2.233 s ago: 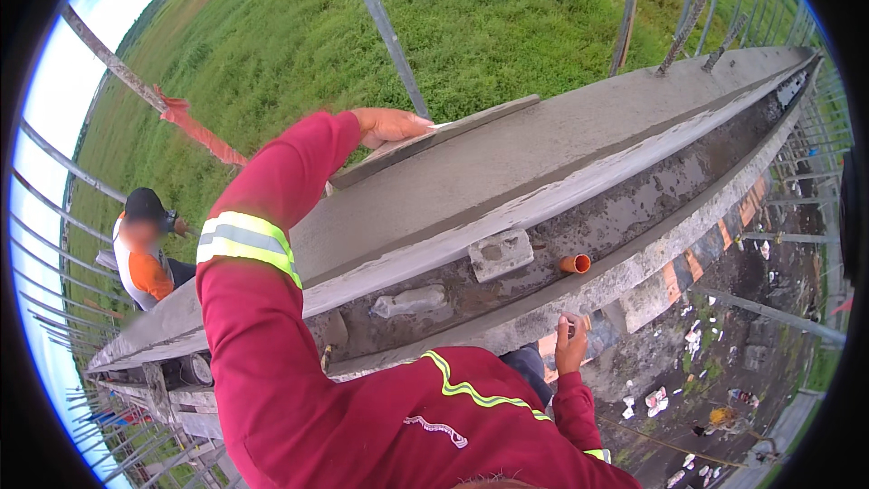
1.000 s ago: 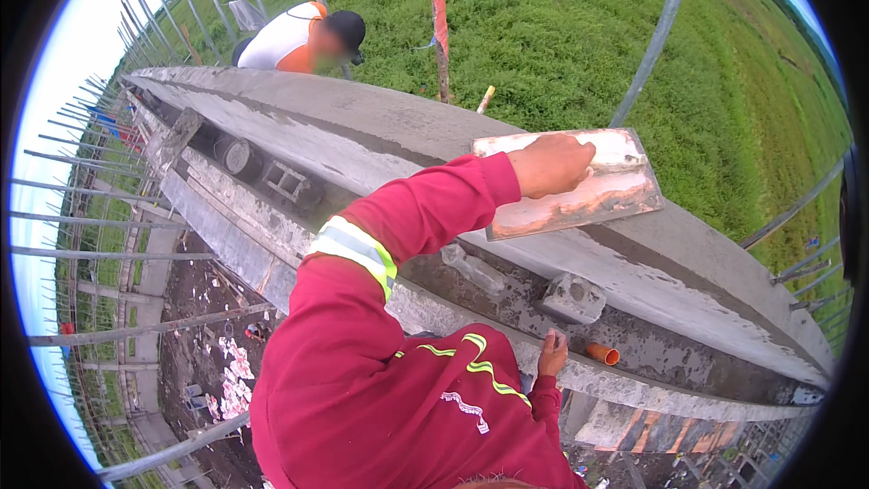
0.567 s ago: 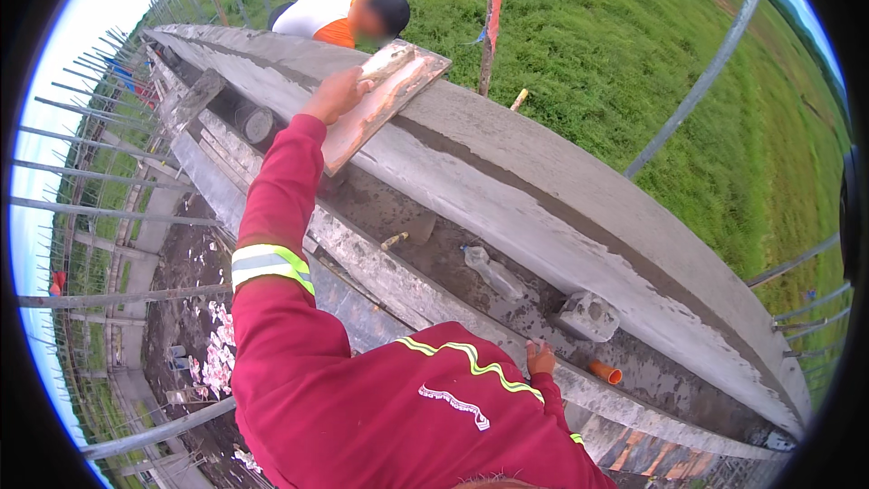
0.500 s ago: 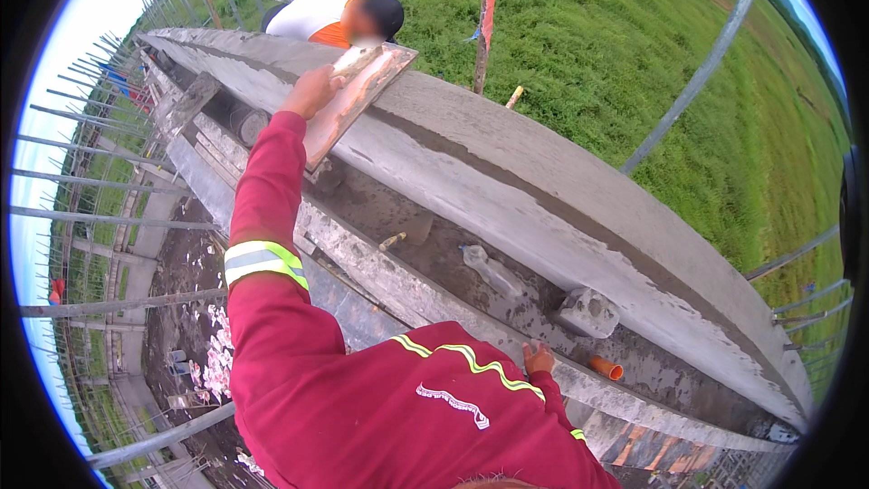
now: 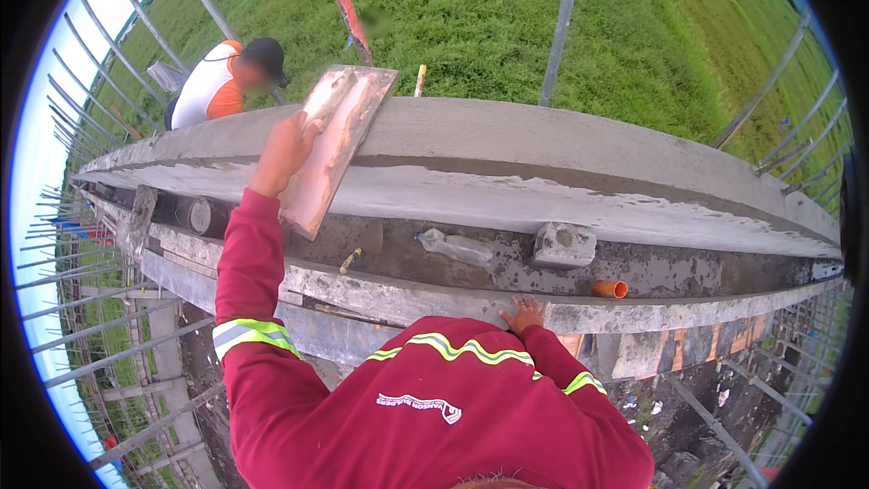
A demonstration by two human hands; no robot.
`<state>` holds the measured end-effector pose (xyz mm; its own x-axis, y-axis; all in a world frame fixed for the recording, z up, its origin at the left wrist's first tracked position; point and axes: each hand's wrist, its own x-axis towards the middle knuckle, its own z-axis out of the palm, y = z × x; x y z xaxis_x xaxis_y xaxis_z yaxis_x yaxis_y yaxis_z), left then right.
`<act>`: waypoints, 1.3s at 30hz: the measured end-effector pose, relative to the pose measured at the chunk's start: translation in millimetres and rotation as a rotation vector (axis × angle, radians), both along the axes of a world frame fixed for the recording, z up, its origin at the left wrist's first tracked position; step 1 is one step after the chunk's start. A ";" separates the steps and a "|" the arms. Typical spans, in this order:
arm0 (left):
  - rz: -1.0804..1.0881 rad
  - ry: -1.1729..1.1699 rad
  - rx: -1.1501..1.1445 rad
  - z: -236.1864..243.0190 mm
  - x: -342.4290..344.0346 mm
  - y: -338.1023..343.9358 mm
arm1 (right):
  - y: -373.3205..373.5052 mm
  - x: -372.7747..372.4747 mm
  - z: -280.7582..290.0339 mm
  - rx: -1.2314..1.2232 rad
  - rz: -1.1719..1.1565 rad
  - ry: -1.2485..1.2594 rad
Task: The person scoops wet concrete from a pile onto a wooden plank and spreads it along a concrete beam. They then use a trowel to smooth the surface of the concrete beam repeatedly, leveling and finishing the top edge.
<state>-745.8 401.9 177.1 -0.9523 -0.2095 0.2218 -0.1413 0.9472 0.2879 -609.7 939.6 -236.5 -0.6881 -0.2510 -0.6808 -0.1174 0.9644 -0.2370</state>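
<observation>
My left hand [image 5: 288, 156] is closed on a flat rectangular plastering float [image 5: 348, 131], smeared with pale and reddish patches. The float is tilted against the upper edge of a curved concrete wall [image 5: 507, 140], whose top band is smooth grey, with a darker damp strip below it. My right hand [image 5: 523, 315] rests, fingers apart, on the near concrete ledge [image 5: 625, 315] and holds nothing. Between ledge and wall runs a channel with a clear plastic bottle [image 5: 457, 247], a concrete block [image 5: 564, 244] and a short orange pipe [image 5: 610, 289] near my right hand.
Beyond the wall at the left, a co-worker [image 5: 213, 86] in white and orange bends down. A dark bucket [image 5: 206, 215] and a trowel-like tool [image 5: 351, 260] lie in the channel. Metal poles [image 5: 561, 27] rise beyond the wall. Below the ledge, the ground [image 5: 688, 453] drops away.
My view has turned, so the wall now runs more level across it. The left hand still grips the float against the wall; the right hand stays on the ledge.
</observation>
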 end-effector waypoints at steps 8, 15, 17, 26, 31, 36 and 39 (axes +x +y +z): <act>-0.403 0.104 0.145 10.1 -36.7 289.7 | -10.2 7.2 13.0 -0.007 0.059 0.063; -0.504 0.376 0.154 -39.9 30.7 284.9 | -4.0 13.2 -25.0 -0.021 0.050 0.218; -0.541 0.414 0.001 -49.0 41.5 243.7 | -9.5 14.3 -25.9 0.082 0.060 0.222; -0.540 0.224 -0.368 -80.1 61.3 25.4 | -20.3 -0.2 14.6 0.187 0.062 -0.059; -0.597 0.108 -0.399 -164.0 71.7 -23.2 | -19.5 2.6 12.9 0.144 0.023 -0.035; -0.658 0.163 -0.253 -164.8 98.5 -7.6 | -21.1 2.4 11.0 0.140 -0.023 0.007; -0.608 0.256 -0.219 -128.7 82.0 23.0 | -22.9 2.1 10.8 0.180 0.008 0.039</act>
<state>-663.8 424.9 48.4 -0.7983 0.4201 0.4315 0.4798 0.8767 0.0341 -607.5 916.8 -225.7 -0.7136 -0.1333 -0.6878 -0.1308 0.9898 -0.0562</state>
